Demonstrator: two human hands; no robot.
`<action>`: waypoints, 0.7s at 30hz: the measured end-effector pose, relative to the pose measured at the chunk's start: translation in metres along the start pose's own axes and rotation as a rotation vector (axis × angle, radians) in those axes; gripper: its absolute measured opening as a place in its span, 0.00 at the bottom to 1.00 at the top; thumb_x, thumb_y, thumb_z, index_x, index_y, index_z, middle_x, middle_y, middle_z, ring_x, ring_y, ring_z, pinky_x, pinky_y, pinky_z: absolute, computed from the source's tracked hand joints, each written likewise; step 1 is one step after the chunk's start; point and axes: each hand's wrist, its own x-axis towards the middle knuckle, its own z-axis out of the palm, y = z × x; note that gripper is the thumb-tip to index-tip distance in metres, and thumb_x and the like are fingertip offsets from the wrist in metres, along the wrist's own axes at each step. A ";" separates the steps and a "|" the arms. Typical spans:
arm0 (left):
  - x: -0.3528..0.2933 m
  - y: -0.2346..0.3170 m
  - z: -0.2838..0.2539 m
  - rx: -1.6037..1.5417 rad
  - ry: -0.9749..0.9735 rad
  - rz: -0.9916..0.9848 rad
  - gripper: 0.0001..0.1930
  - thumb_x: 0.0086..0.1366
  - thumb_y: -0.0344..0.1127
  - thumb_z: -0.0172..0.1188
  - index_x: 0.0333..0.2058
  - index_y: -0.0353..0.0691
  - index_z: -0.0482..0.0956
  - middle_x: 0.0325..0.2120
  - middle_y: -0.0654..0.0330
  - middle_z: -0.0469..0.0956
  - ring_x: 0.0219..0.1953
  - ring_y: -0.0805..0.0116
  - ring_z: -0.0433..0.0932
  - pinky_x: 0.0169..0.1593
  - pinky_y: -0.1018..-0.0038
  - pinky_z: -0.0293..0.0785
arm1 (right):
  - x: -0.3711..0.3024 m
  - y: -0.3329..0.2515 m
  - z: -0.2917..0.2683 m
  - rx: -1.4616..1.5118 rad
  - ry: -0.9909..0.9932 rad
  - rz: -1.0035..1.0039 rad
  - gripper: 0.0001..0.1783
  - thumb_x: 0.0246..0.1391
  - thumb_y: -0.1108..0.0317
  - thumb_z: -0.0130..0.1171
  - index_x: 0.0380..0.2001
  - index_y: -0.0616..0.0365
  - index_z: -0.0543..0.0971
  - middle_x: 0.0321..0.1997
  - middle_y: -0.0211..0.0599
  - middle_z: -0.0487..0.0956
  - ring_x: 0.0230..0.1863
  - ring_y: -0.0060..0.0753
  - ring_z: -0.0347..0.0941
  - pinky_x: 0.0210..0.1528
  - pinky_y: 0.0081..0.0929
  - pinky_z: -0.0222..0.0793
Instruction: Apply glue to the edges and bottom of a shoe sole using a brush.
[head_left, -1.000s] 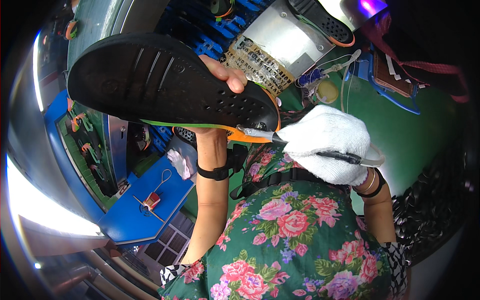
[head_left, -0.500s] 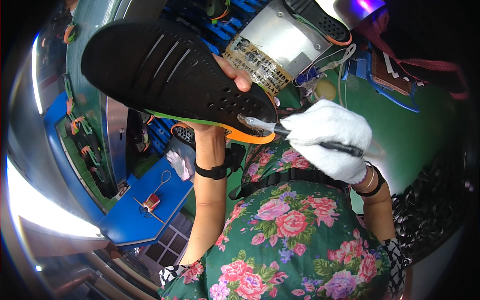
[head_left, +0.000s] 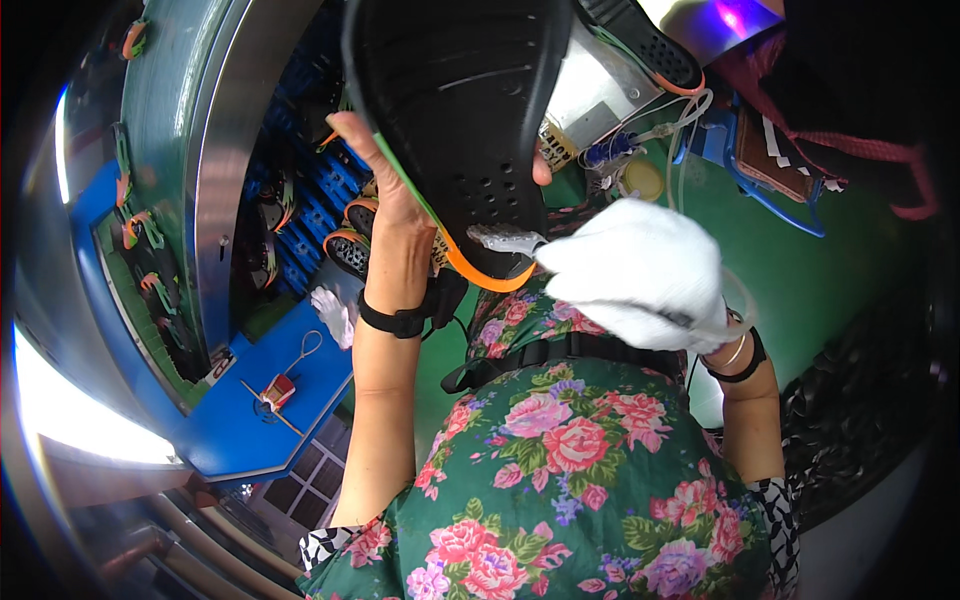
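A black shoe sole [head_left: 465, 110] with a green and orange edge stands almost lengthwise before me, its heel end toward my body. My left hand [head_left: 390, 190] is closed around it from beneath, the thumb along the green edge and fingertips showing at the other side. In a white knit glove, my right hand [head_left: 640, 275] grips a small brush [head_left: 505, 240], whose dark handle is mostly hidden by the glove. The brush's whitish head lies against the heel area, just below the small round holes.
Left, a blue table [head_left: 250, 430] holds a pale glove [head_left: 333, 315] and a small red object [head_left: 277, 389]. More soles [head_left: 350, 250] lie on blue slats behind my left arm. A round yellowish container [head_left: 643, 180] sits beyond my right hand, near a blue-framed rack [head_left: 765, 190].
My left hand has turned the sole from slanting leftward to nearly lengthwise, its toe end swinging up and away. My right hand has shifted slightly left with the brush, still at the heel.
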 end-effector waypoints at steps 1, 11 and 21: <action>0.001 -0.001 -0.003 -0.018 -0.014 -0.037 0.69 0.44 0.93 0.41 0.70 0.38 0.61 0.54 0.40 0.78 0.44 0.40 0.85 0.46 0.45 0.86 | -0.002 -0.001 0.004 -0.066 -0.056 -0.043 0.14 0.45 0.74 0.72 0.39 0.54 0.87 0.40 0.36 0.87 0.34 0.37 0.81 0.34 0.31 0.77; -0.006 0.002 -0.016 0.301 0.065 -0.340 0.65 0.50 0.91 0.35 0.66 0.33 0.66 0.47 0.42 0.81 0.36 0.42 0.86 0.39 0.53 0.87 | -0.003 0.005 0.014 -0.099 -0.199 -0.097 0.12 0.50 0.70 0.70 0.40 0.49 0.87 0.45 0.32 0.86 0.39 0.35 0.82 0.37 0.32 0.78; -0.001 0.015 -0.017 0.499 0.200 -0.530 0.55 0.62 0.84 0.35 0.68 0.39 0.67 0.53 0.46 0.81 0.40 0.49 0.87 0.41 0.55 0.88 | 0.018 0.015 0.010 0.229 -0.298 0.002 0.12 0.46 0.74 0.73 0.37 0.54 0.88 0.41 0.36 0.88 0.37 0.39 0.83 0.43 0.33 0.77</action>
